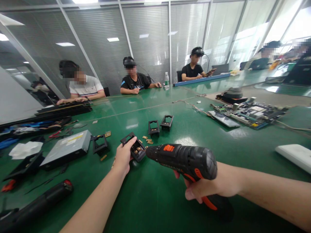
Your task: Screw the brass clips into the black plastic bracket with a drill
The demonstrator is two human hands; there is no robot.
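My left hand grips a black plastic frame with brass-coloured parts inside, its thumb lying over the top edge. In my right hand is a black and orange cordless drill, fingers wrapped round its handle. The drill's nose points left at the frame and sits right beside the brass parts; whether its tip touches them I cannot tell. Just behind the held frame lie several small brass plates. Two similar black frames stand farther back, and another frame is to the left with brass plates by it.
A silver disc drive and a black cylindrical tool lie at left. Circuit boards, a phone and a white device are at right. Several people sit across the green table, near a water bottle.
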